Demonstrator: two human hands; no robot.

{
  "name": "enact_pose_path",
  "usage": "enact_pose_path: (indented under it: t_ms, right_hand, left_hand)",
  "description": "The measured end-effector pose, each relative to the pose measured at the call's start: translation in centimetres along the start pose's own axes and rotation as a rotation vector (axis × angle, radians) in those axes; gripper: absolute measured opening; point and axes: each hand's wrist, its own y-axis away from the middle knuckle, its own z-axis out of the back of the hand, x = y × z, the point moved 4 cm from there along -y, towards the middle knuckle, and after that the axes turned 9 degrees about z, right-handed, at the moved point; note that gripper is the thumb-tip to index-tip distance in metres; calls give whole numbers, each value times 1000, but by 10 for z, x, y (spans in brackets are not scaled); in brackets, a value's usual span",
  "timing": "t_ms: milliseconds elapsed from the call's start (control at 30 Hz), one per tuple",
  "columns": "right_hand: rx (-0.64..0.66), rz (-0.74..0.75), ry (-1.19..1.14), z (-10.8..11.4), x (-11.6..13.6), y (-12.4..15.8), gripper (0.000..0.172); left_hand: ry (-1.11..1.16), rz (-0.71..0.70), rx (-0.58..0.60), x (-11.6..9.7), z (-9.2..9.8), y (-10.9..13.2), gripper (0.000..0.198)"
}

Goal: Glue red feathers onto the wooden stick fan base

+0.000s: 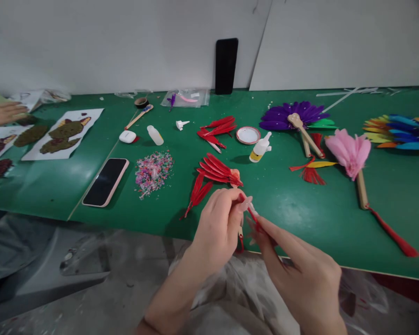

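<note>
Fingers of my left hand (220, 218) pinch the upper end of a thin red feather (253, 213). My right hand (295, 265) is closed on its lower part, just above the table's front edge. Beyond them lies a half-built fan of red feathers (214, 168), fixed to a small wooden piece whose handle is partly hidden by my hands. Two loose red feathers (198, 191) rest left of it, and more red feathers (216, 130) lie farther back. A glue bottle (260, 149) with a yellow label stands beside a round white lid (248, 135).
A purple feather fan (286, 116), a pink feather fan (349, 148) and a multicoloured fan (401, 132) lie right. Left are colourful chips (154, 172), a pink-edged phone (105, 182) and a small white bottle (155, 135). A black phone (226, 66) leans on the wall; another person's hand (3, 114) is far left.
</note>
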Motion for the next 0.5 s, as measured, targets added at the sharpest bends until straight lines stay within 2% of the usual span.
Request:
enact_pose_path:
  t_ms: [500]
  right_hand:
    - [6, -18, -26, -3, 5, -3, 12]
  left_hand:
    - [53, 46, -149, 0, -8, 2, 24]
